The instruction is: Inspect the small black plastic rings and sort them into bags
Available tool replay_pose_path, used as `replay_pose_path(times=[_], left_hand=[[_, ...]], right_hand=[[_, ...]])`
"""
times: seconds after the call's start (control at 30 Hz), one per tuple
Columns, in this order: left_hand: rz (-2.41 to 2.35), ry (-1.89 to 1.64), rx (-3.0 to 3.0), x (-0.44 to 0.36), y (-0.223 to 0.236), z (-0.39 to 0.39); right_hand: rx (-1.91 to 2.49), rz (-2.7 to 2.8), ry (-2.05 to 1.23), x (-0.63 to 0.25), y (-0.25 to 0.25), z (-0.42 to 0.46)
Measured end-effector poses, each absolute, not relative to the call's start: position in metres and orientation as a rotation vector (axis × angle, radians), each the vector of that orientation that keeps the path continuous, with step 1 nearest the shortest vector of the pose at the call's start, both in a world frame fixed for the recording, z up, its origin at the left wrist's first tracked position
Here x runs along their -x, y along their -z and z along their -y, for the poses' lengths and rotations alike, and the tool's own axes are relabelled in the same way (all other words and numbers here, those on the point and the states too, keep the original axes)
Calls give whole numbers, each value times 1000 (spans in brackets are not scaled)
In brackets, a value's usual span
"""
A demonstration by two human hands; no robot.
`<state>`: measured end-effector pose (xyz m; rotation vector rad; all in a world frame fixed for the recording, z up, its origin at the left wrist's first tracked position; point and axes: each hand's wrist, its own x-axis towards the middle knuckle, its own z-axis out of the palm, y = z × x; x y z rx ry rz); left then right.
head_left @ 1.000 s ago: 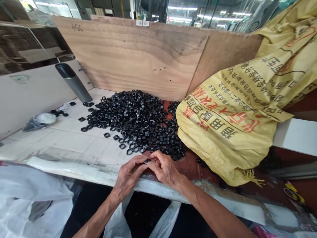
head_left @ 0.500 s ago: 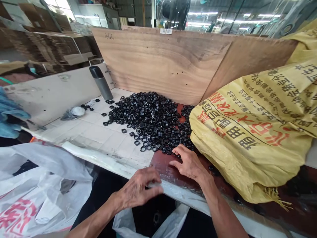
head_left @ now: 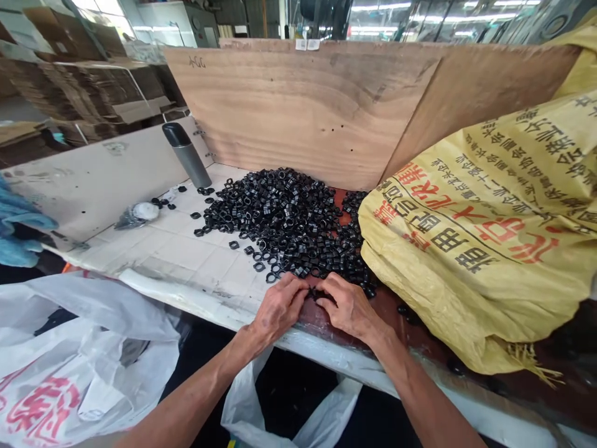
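Observation:
A heap of small black ring-shaped parts, like plastic nuts [head_left: 284, 211], lies on the worktop. At its near edge my left hand [head_left: 281, 306] and my right hand [head_left: 349, 307] are close together over the dark red surface. The fingers of my left hand pinch at a small black ring [head_left: 311, 291] between the two hands. My right thumb and index finger close on a black piece there too. Fingertips partly cover these pieces, so their exact shape is unclear.
A yellow woven sack [head_left: 471, 249] lies to the right of the heap. Wooden boards [head_left: 298, 112] wall the back. A grey flask [head_left: 187, 155] and a small plastic bag [head_left: 138, 214] are at left. White bags [head_left: 84, 348] hang in front of the worktop edge [head_left: 186, 297].
My left hand has moved up and right from the worktop edge to the near side of the heap. Both hands have come together, their fingers closing on small black pieces.

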<state>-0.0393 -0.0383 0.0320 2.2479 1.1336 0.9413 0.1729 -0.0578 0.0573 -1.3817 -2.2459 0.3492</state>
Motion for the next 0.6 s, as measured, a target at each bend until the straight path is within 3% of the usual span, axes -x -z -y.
replay_pose_path(times=[0.37,0.6], left_hand=[[-1102,-942,-2094,39,-32,45],[-1270,-1031,-1532,48,-33,50]], right_hand=[[1557,2315,-374,-192,-61,55],[1525,2251,-382,-184,-51,54]])
